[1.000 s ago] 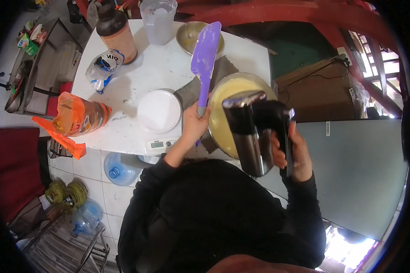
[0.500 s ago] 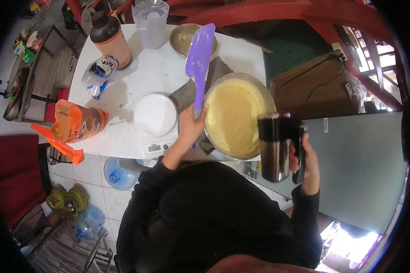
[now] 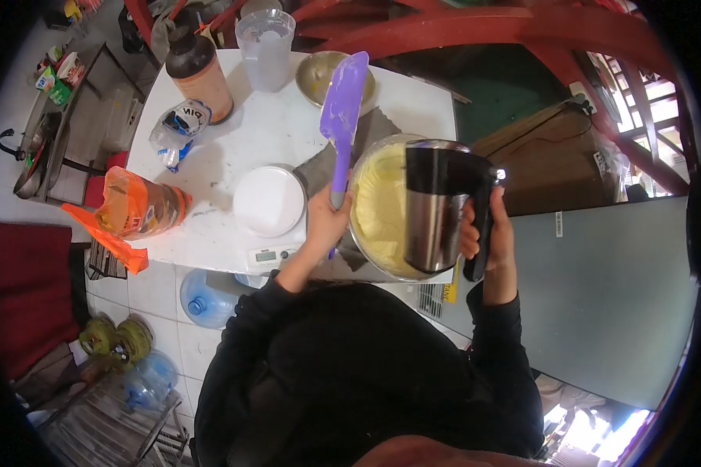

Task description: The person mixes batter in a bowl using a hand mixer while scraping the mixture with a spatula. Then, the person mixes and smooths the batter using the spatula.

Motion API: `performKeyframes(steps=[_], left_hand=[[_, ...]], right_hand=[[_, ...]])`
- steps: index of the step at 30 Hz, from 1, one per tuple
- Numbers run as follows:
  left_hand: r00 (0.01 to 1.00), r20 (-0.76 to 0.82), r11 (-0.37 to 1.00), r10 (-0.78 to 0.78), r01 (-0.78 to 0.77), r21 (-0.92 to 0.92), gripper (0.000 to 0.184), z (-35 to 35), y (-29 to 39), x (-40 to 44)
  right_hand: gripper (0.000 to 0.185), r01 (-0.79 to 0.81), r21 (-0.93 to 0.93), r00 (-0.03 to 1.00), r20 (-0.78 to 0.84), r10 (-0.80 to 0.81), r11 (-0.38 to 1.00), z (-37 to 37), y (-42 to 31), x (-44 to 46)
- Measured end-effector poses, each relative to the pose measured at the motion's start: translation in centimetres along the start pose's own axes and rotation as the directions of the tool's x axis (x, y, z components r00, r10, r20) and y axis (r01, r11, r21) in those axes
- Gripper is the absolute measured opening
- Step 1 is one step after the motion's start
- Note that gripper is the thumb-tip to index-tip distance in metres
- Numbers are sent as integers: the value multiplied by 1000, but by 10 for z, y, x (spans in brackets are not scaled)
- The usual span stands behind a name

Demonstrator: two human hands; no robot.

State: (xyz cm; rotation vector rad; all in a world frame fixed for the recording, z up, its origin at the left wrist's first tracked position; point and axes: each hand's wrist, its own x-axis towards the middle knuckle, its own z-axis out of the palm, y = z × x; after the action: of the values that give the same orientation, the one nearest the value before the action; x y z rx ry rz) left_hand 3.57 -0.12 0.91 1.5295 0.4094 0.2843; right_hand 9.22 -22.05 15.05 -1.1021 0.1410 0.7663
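My left hand (image 3: 327, 226) is closed on the grey handle of a purple spatula (image 3: 343, 101), its blade pointing away from me and smeared with batter. The hand is at the left rim of a large bowl of pale yellow batter (image 3: 382, 202). In my right hand (image 3: 491, 241) is the black handle of a mixer with a black and silver body (image 3: 434, 210). The mixer body covers the right part of the bowl and hides its own lower end. A grey cloth (image 3: 319, 167) lies beside and partly beneath the bowl.
Left of the bowl stands a white digital scale (image 3: 269, 201). Farther left are an orange bag (image 3: 140, 206), a plastic packet (image 3: 181, 128) and a brown bottle (image 3: 200, 74). A clear jug (image 3: 265, 54) and a metal bowl (image 3: 315, 76) are at the far edge.
Over the last second the mixer moved right, off the bowl, then back left over its right part. The batter's right side is covered again. My left hand still holds the spatula upright.
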Motion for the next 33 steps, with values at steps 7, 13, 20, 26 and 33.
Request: performKeyframes(steps=[7,13,20,26,33], left_hand=[[999,31,999,-43,43,-1,30,-1,0,1],[999,1,999,40,-40,36,30,1,-9,2],[998,-16,997,59,-58,52,29,-2,-2,0],[1000,-17,1000,10,-10,2,27,-3,4,-1],[1000,-2,999,13,-13,-31,27,-2,-2,1]], right_hand=[[50,-25,-73,964,-264,5,997,-37,-16,-47],[56,-256,-210,954,-216,210,944,-14,-5,-81],[52,-185,-214,976,-158,153,959,3,0,-20],[51,-100,-128,983,-169,78,987,-11,-12,-2],[47,-168,-203,969,-213,124,965,-33,-10,-65]])
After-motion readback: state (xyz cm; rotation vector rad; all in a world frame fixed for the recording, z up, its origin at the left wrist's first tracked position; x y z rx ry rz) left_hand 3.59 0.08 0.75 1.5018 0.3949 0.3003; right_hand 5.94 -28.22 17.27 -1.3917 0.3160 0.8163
